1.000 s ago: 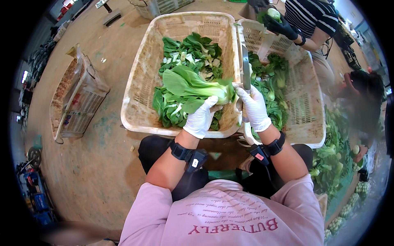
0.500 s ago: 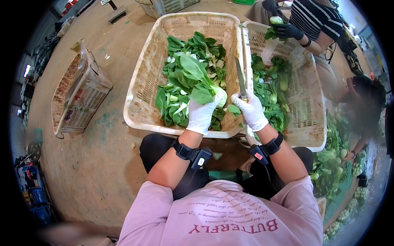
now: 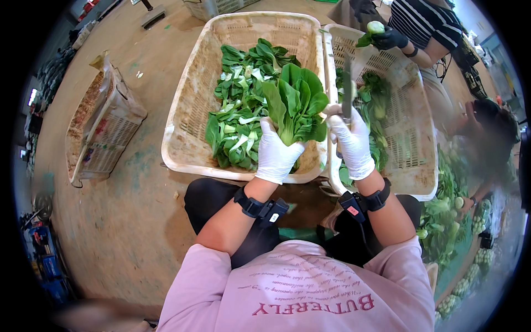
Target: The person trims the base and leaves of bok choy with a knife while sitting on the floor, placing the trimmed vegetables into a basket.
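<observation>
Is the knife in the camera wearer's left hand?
No, the left hand grips a leafy green bunch, while the right hand holds the knife.

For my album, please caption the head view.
Gloved left hand holds a leafy green over a crate; gloved right hand holds a knife.

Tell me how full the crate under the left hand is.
Partly full: green leaves lie in the crate, well below its rim.

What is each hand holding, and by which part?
White-gloved left hand holds a leafy green vegetable by its stalk end; white-gloved right hand holds a slim metal-bladed knife at its handle end.
</observation>
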A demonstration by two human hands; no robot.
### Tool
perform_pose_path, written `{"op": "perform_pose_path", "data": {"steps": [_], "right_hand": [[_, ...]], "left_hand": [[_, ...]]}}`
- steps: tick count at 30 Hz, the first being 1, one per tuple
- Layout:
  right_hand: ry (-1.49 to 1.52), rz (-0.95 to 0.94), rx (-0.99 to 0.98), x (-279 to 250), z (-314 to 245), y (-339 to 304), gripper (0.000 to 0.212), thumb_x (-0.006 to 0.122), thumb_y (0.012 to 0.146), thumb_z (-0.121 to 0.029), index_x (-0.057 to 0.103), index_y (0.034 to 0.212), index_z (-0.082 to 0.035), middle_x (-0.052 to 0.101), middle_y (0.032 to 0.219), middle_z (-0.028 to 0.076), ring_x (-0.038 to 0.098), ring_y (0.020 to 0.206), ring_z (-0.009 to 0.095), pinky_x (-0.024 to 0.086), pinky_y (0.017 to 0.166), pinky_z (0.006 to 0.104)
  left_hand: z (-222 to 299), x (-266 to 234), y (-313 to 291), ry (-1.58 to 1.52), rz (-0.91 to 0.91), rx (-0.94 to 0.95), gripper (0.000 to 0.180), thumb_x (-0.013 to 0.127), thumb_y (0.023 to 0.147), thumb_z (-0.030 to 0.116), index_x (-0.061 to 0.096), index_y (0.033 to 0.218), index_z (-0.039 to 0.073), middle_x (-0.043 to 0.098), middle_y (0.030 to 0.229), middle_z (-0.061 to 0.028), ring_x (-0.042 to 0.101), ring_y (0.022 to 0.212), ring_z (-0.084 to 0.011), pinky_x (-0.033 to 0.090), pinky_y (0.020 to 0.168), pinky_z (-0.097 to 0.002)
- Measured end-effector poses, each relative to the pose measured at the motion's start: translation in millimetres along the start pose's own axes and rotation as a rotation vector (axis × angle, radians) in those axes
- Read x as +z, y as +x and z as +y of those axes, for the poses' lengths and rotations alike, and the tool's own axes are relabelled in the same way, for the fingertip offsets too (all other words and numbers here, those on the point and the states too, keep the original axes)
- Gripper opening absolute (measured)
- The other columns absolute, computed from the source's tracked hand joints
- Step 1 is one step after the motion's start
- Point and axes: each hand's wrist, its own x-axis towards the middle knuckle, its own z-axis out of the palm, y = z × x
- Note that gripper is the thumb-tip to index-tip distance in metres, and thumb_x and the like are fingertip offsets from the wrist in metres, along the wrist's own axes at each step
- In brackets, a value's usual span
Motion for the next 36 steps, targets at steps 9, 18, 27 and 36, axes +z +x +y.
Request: {"op": "perform_pose_path", "data": {"steps": [9,18,27,36], "right_hand": [[0.090,-0.146,0.159,-18.0,4.7,3.3,0.015,0.066,0.084,-0.009,0.063,0.097,-0.002,0.065,0.094,0.004,0.058,0.082,0.009,0.047,0.074,0.0240],[-0.016,0.124,0.023,-27.3,0.9,16.0,0.012,0.064,0.085,-0.012,0.063,0.094,-0.004,0.062,0.082,0.000,0.053,0.066,0.006,0.042,0.059,0.0192],[-0.240,0.076,-0.049,-28.5,20.6,20.0,0.016,0.058,0.082,-0.005,0.064,0.097,-0.003,0.060,0.081,-0.001,0.054,0.073,0.007,0.045,0.070,0.0217],[-0.262,0.018,-0.018,-0.6,24.8,3.3,0.031,0.076,0.075,-0.023,0.062,0.091,-0.001,0.061,0.075,0.003,0.054,0.068,0.008,0.046,0.065,0.0236]], "left_hand": [[-13.2,6.0,0.0,-0.214,-0.172,-0.171,0.065,0.076,0.069,0.022,0.036,0.116,0.001,0.060,0.103,-0.0158,0.061,0.094,-0.0276,0.047,0.082,-0.0358],[-13.3,3.5,0.3,-0.105,-0.252,-0.157,0.066,0.076,0.070,0.021,0.037,0.119,0.000,0.060,0.108,-0.0143,0.060,0.096,-0.0235,0.046,0.085,-0.0330],[-12.2,1.9,-0.8,-0.195,-0.188,-0.194,0.066,0.075,0.071,0.018,0.036,0.121,-0.002,0.060,0.107,-0.0124,0.059,0.095,-0.0204,0.046,0.085,-0.0317],[-6.0,3.4,-4.0,0.053,-0.160,-0.065,0.070,0.075,0.068,0.025,0.034,0.120,0.000,0.061,0.105,-0.0197,0.061,0.094,-0.0332,0.047,0.081,-0.0385]]}}
